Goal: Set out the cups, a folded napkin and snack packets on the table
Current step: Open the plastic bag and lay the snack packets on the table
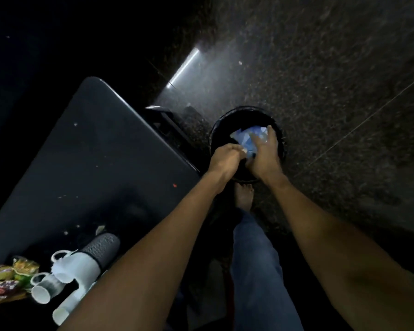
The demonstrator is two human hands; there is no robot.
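Both hands are reaching down into a black bin point(225, 120) on the speckled floor point(320, 80) — the left hand point(227, 158) and the right hand point(263, 154) are each closing on a crumpled pale-blue wrapper point(246, 139) inside it. The cups point(58, 278) are lying tipped on the dark worktop point(101, 144) at lower left, with the snack packets point(7, 278) just beside them.
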